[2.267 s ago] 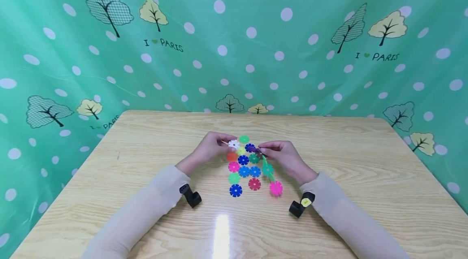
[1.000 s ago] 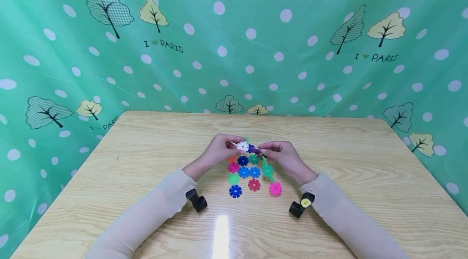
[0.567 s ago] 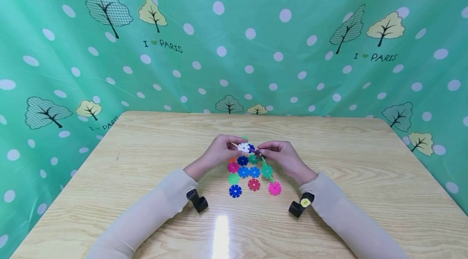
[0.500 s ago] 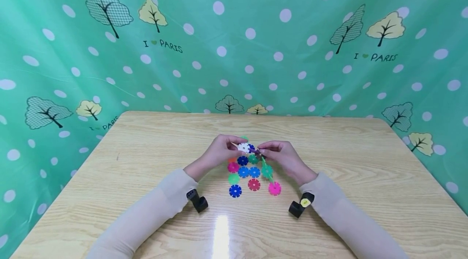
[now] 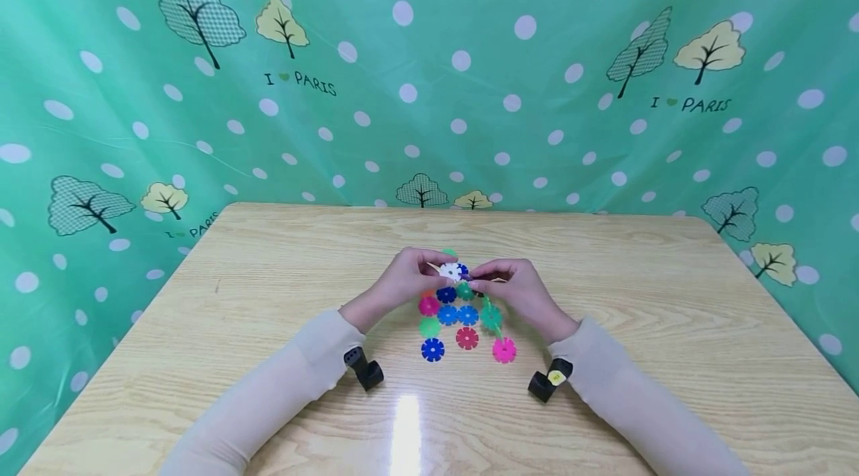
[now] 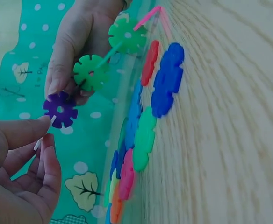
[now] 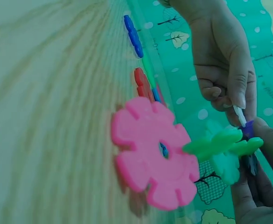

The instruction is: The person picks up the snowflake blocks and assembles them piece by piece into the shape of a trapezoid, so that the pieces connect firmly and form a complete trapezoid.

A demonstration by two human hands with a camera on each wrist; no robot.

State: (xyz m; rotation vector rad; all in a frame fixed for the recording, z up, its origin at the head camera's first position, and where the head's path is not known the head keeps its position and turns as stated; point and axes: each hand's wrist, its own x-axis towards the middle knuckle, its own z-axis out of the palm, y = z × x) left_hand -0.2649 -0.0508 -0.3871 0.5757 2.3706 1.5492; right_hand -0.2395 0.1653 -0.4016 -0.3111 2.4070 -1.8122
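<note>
My left hand [image 5: 403, 282] pinches a white notched snowflake disc [image 5: 450, 272] between thumb and fingers. Facing it, my right hand [image 5: 515, 289] pinches a purple snowflake disc [image 6: 61, 110] at the end of a linked chain. The white disc's edge meets the rim of the purple one in the left wrist view. Beyond the purple disc the chain runs through a dark disc [image 7: 251, 164], partly hidden by fingers, and green discs [image 6: 91, 73] to a bright pink disc [image 7: 153, 154] at its lower end, close over the table.
Loose discs lie on the wooden table [image 5: 268, 267] below my hands: a blue one [image 5: 432, 350], a light green one [image 5: 430, 327], a red one [image 5: 467, 338], and several more behind. A green dotted cloth [image 5: 429, 125] hangs along the table's far edge.
My left hand has moved right, bringing the white disc to the purple one. My right hand has shifted slightly left, its fingertips now over the purple disc.
</note>
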